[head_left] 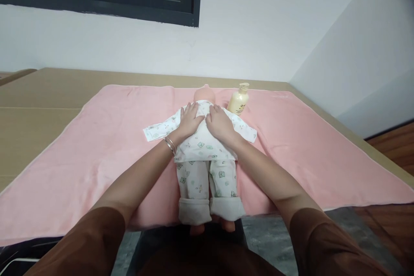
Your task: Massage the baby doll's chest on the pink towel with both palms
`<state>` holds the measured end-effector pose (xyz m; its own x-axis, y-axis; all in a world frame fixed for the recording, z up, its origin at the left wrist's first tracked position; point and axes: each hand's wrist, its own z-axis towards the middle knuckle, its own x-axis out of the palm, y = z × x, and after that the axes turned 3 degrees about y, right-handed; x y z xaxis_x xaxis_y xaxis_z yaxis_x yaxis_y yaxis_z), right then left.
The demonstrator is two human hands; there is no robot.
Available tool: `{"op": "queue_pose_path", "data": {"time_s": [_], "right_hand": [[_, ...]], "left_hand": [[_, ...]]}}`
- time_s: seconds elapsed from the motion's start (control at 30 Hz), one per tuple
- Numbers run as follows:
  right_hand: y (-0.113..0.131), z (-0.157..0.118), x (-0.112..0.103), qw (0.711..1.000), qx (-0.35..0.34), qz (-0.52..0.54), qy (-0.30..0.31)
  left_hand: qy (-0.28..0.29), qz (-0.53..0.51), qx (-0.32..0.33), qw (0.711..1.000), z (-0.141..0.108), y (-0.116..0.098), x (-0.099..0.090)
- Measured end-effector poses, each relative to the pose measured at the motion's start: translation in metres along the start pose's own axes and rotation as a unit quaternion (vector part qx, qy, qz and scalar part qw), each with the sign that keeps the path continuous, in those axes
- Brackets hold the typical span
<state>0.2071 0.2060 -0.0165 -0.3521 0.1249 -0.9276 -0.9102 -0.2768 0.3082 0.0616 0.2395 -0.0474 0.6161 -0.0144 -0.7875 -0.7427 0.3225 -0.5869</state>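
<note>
A baby doll [200, 146] in a white patterned top and trousers with rolled cuffs lies on a pink blanket [123, 125]. Its head points to the wall and its feet hang past the table's near edge. My left hand [190, 121] rests flat on the left of the doll's upper body, fingers stretched out, with bangles at the wrist. On the right of the upper body lies my right hand [220, 124], palm down, its fingers a little bent but not gripping. The doll's face does not show. Neither hand holds anything.
A cream pump bottle [238, 100] stands on the blanket, right of the doll's head. The blanket covers most of a wooden table [42, 95]. Behind it is a white wall [252, 30] with a dark-framed barred window [106, 4]. Another wall borders the right side.
</note>
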Motion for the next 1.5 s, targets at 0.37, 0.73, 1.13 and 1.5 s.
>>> {"op": "queue_pose_path", "data": {"time_s": [0.37,0.73,1.13,1.5], "right_hand": [[-0.004,0.007,-0.005,0.998,0.033,0.043,0.028],[-0.005,0.003,-0.022,0.996,0.021,0.032,0.081],[0.001,-0.005,-0.031,0.996,0.005,0.01,0.083],[0.011,-0.012,-0.017,0.999,-0.039,0.006,0.018]], "left_hand": [[-0.015,0.063,0.022,0.998,-0.005,-0.015,0.0],[-0.088,0.136,0.038,0.986,-0.014,-0.022,0.006],[-0.001,0.054,-0.008,0.998,0.002,-0.009,-0.016],[-0.05,-0.002,-0.007,0.999,0.004,0.002,0.0]]}}
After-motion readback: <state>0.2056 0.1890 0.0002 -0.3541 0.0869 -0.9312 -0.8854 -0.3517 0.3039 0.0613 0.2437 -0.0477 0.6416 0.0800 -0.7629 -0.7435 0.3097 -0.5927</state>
